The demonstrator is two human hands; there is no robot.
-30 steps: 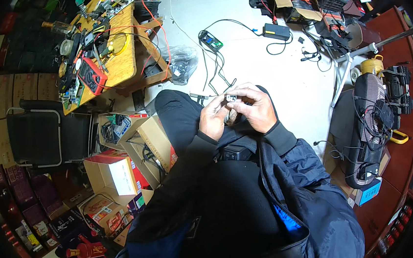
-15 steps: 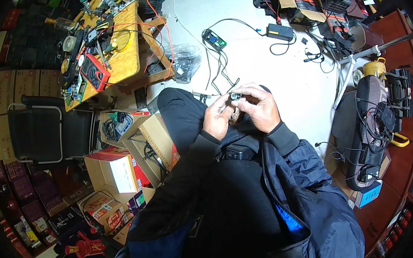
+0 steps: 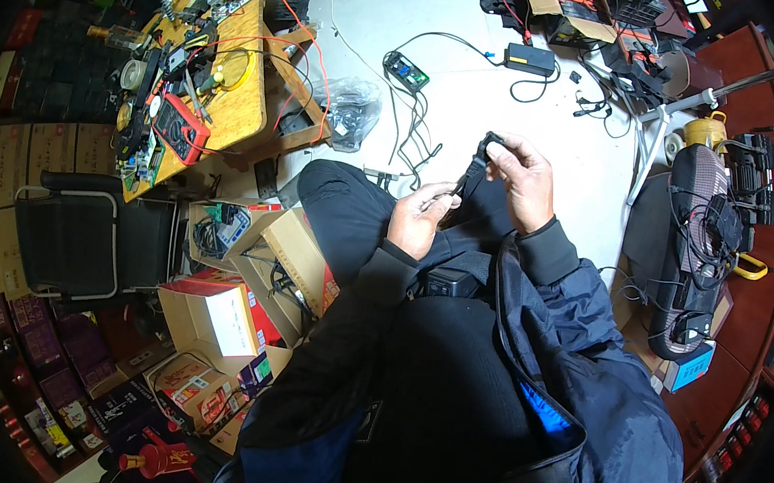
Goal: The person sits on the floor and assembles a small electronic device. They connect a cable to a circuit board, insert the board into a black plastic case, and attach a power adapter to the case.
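Observation:
Above my lap, a short black cable with a chunky connector is stretched between my hands. The fingers of my right hand pinch its upper end, which is raised over the pale floor. Lower down and to the left, my left hand has its thumb and fingertips closed on the thin lower end. I cannot make out the connector's exact type. A small black box rests at my waist just below the hands.
On the floor ahead lie a device with a lit screen, a black power adapter and loose cables. A wooden bench with a red multimeter is at left, above open cartons. A long padded seat lies at right.
My right hand has moved up and right, drawing the connector away from my left hand. The cable now spans the gap; before, both hands were together around the connector's end.

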